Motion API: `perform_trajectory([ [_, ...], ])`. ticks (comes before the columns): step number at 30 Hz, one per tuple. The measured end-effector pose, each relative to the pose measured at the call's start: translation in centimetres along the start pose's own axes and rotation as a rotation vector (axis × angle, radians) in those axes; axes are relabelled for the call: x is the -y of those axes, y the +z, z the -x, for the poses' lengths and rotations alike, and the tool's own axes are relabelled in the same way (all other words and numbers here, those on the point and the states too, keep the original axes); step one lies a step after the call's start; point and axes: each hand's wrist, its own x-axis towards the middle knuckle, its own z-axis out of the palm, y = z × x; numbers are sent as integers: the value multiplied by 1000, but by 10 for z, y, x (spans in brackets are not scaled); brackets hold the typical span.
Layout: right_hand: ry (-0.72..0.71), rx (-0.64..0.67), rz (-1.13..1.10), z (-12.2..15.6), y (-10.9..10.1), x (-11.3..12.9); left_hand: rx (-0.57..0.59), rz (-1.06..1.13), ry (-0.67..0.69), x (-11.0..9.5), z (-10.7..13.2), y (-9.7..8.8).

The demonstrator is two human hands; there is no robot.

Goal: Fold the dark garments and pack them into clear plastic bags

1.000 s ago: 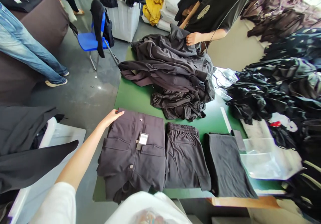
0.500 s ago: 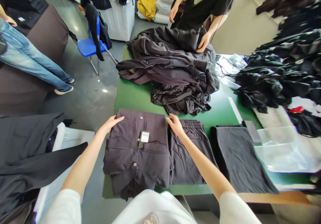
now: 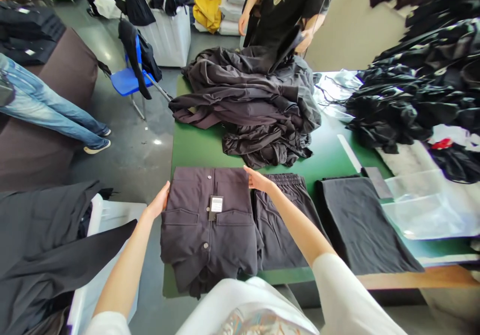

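A folded dark jacket (image 3: pixel 228 190) with snap buttons and two flap pockets lies face up at the near left of the green table. A hang tag with a white label (image 3: pixel 216 204) rests on its front. My left hand (image 3: pixel 159 202) grips the jacket's left edge, its fingers partly hidden behind the fabric. At the upper right corner, my right hand (image 3: pixel 258 180) is closed on the jacket's edge. Just to the right lie folded dark trousers (image 3: pixel 281 225) with an elastic waistband, partly beneath my right forearm. Farther right is another folded black garment (image 3: pixel 363 220).
A heap of dark garments (image 3: pixel 247 90) covers the table's far part, where a co-worker's hand (image 3: pixel 305 40) holds dark fabric. Clear plastic bags (image 3: pixel 431 215) lie at the right. A white bin (image 3: pixel 112 215) with dark cloth stands at the left, and a blue chair (image 3: pixel 125 81) beyond.
My left hand has slid from the jacket's upper left corner down its left side. My right hand has closed on the upper right corner. The co-worker has lifted a piece of dark fabric.
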Motion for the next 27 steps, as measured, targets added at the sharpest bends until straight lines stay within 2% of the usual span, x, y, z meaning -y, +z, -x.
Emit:
perform_trajectory([
  [3, 233, 182, -158, 17, 0, -15, 60, 2, -19, 2, 14, -3],
  [7, 315, 342, -281, 52, 12, -46, 71, -41, -79, 11, 33, -8],
  [11, 366, 429, -380, 97, 30, -81, 125, 27, -192, 35, 53, -7],
  [14, 319, 425, -499, 130, 42, -106, 142, 102, -225, 59, 68, 2],
  [20, 245, 293, -611, 183, 67, -149, 1, 35, -142, 102, 101, 30],
  [24, 143, 250, -669, 204, 92, -172, -69, 37, -159, 136, 118, 45],
  [27, 90, 114, -642, 208, 111, -185, -176, 107, -190, 167, 123, 60],
])
